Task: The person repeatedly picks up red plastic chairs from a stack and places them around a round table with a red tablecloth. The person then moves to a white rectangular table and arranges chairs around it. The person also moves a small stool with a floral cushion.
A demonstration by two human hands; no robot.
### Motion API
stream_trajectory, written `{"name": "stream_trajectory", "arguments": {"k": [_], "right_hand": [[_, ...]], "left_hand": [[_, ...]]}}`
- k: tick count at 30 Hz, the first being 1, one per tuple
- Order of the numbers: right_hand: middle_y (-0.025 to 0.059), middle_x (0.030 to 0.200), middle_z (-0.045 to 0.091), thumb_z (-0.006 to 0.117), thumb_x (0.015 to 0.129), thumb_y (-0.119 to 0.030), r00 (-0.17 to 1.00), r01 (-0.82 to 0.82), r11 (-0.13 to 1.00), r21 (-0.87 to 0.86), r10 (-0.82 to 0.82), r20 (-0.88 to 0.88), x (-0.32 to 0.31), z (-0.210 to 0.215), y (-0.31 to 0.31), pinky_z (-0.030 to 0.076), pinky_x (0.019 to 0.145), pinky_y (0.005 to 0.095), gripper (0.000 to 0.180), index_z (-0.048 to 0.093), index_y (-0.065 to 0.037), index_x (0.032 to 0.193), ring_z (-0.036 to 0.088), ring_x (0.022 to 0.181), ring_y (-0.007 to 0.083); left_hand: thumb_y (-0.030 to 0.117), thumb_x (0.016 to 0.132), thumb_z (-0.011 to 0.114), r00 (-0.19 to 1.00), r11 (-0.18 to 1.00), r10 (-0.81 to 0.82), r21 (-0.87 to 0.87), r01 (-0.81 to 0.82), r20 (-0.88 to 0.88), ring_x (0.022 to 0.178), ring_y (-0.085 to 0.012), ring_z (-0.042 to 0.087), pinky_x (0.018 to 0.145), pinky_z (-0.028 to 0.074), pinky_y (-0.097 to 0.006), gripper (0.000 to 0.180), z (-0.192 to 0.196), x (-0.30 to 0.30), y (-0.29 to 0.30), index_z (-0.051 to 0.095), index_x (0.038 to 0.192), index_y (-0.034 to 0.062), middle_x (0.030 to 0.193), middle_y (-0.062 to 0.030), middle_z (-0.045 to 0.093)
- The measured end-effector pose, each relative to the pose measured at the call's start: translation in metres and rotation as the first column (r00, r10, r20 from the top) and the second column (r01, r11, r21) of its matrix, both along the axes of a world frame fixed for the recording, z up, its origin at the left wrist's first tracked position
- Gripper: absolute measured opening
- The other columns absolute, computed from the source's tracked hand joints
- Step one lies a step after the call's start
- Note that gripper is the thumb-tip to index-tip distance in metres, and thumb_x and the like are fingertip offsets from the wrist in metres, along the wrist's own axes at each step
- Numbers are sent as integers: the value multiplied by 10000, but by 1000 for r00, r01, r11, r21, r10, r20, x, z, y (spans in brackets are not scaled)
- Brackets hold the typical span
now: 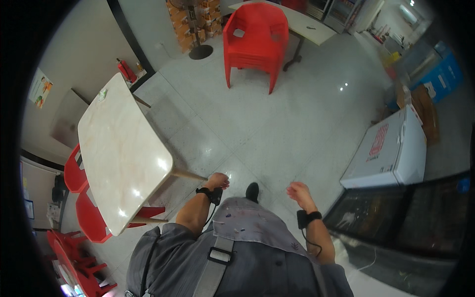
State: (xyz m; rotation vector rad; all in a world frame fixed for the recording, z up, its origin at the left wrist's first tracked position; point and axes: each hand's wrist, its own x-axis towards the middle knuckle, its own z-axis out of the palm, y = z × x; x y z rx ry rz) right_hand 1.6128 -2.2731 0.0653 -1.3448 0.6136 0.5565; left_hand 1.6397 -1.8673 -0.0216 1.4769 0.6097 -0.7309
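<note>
My left hand (217,181) hangs in front of me at the left, holding nothing, its fingers loosely bent and a little apart. It is nearest to the corner and leg of a pale marble-look table (123,133), without touching them. My right hand (301,196) is raised at the right over the grey floor, also empty, with fingers loosely curled and not pressed together. Each wrist wears a black band with a small box and a cable. Between the hands, the patterned grey apron (252,225) and one dark shoe (253,191) show.
Ahead stand stacked red plastic chairs (256,44) beside another table (302,22) and a fan base (201,52). A white chest freezer (378,148) and a dark glass-topped case (396,208) are at the right. Red chairs (92,215) line the left; a fire extinguisher (126,71) stands by the wall.
</note>
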Motion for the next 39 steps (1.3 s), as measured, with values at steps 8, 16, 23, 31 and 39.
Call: {"name": "stream_trajectory", "arguments": {"k": [8, 16, 23, 31, 39], "right_hand": [[86, 841, 652, 608, 907, -187, 997, 65, 998, 28, -63, -47, 35, -18, -56, 511, 598, 282, 218, 559, -40, 1060, 635, 716, 173], [78, 837, 654, 606, 901, -214, 966, -259, 965, -37, 258, -13, 175, -9, -15, 520, 625, 280, 224, 575, -29, 1025, 636, 727, 158], [68, 816, 641, 597, 902, -195, 924, -373, 923, -91, 378, 53, 264, 19, -7, 500, 611, 274, 210, 582, -29, 1029, 616, 701, 146], [69, 788, 639, 605, 904, -157, 896, -419, 894, -155, 435, 89, 379, 42, -36, 491, 545, 260, 197, 555, -15, 1031, 603, 630, 136], [58, 813, 643, 603, 891, -184, 806, -516, 801, -304, 574, 146, 466, 72, -20, 492, 540, 253, 199, 580, -30, 1017, 615, 652, 125]], "left_hand": [[161, 863, 579, 997, 1000, 6, 15, -7, 75, 704, -205, 669, 579, 549, -336, 166, 30, 59, -35, 602, 977, 43, 860, -86, 660], [138, 854, 532, 969, 968, 247, 36, -247, 12, 654, -252, 662, 542, 541, -378, 176, 4, 82, 5, 600, 843, -23, 775, -140, 647], [138, 899, 543, 926, 927, 349, 200, -317, -148, 773, -257, 668, 583, 549, -357, 194, -18, 38, 29, 591, 999, -21, 946, -160, 667], [149, 865, 555, 831, 833, 553, 2, -554, -59, 738, -235, 664, 594, 544, -344, 188, 12, 80, -29, 588, 996, 18, 908, -130, 661], [131, 885, 540, 790, 789, 603, -63, -611, -106, 716, -224, 658, 565, 533, -326, 139, 0, 165, -44, 590, 970, 34, 862, -113, 650]]}}
